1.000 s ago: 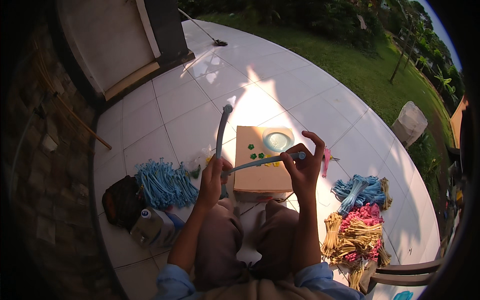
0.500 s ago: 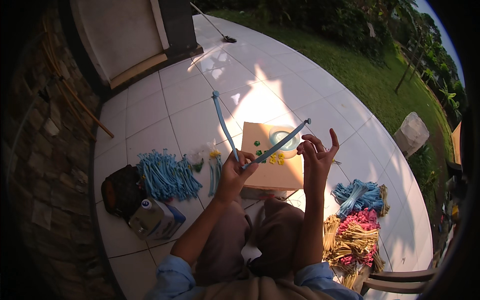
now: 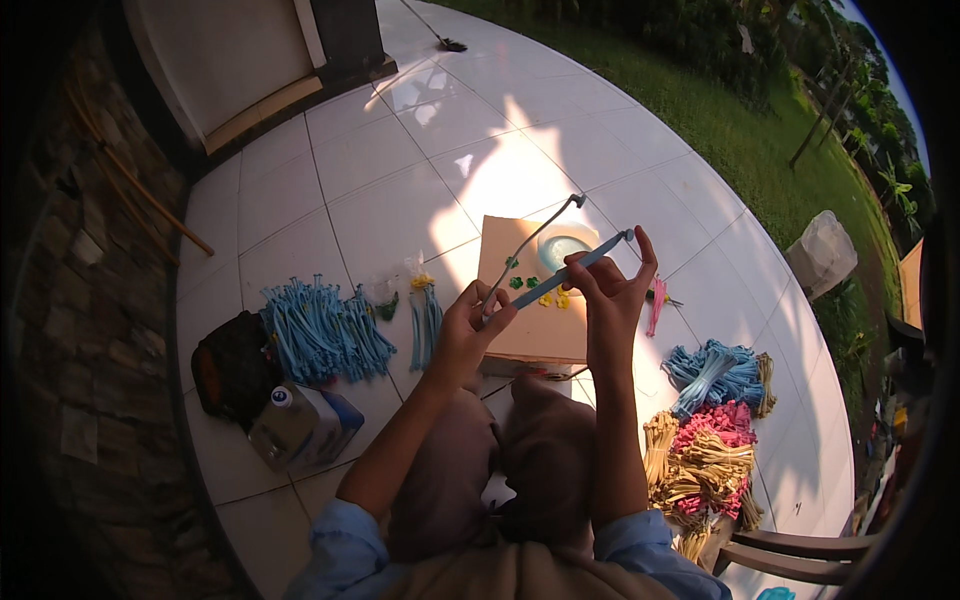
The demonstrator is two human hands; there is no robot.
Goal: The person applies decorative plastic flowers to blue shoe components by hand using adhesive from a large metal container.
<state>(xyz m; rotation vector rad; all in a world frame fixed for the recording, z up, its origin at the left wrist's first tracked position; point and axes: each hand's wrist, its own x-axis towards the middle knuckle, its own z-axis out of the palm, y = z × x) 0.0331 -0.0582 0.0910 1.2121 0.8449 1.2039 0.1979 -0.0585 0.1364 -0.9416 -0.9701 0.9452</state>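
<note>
A light blue strap (image 3: 540, 290) with a small knob at each end is bent into a narrow V above the cardboard box (image 3: 535, 340). My left hand (image 3: 462, 330) pinches it at the bend. My right hand (image 3: 612, 305) has thumb and fingers closed on the wider arm near its knobbed end, the index finger raised beside the knob. The thinner-looking arm rises free from my left hand. Behind the strap, the box top carries a pale round bowl (image 3: 566, 250), small green pieces (image 3: 517, 283) and small yellow pieces (image 3: 553, 299).
Left on the tiles lie a heap of blue straps (image 3: 325, 335), yellow-topped straps (image 3: 425, 325), a dark bag (image 3: 235, 365) and a capped can (image 3: 300, 425). To the right are blue bundles (image 3: 715, 375), tan and pink bundles (image 3: 700, 455), pink strands (image 3: 656, 305) and a chair part (image 3: 800, 555).
My right hand has gone from spread fingers beside the strap to gripping one of its arms. The strap's other arm has swung right, narrowing the V. The view has shifted slightly.
</note>
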